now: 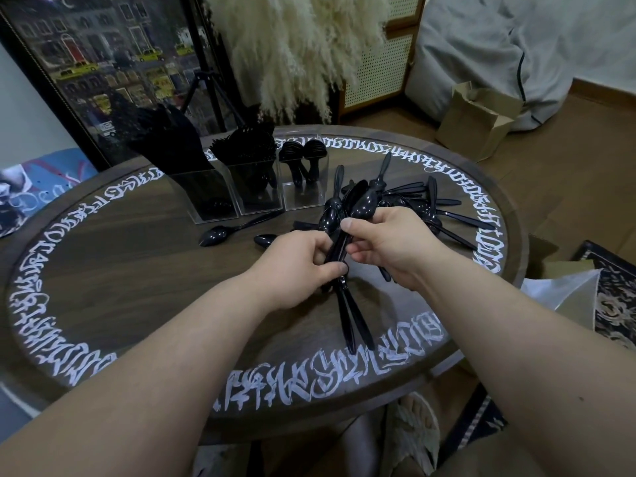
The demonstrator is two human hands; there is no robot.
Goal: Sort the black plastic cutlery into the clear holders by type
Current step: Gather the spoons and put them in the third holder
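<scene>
Head view: left hand (303, 259) and right hand (389, 242) both curled around spoon bundle (344, 215).

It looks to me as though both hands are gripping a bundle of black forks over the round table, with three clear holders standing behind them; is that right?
Not quite: the bundle holds black spoons, not forks; the head view shows their rounded bowls above the fingers. The rest stands: the left hand and the right hand both grip it over the round table, and three clear holders stand behind them.
</scene>
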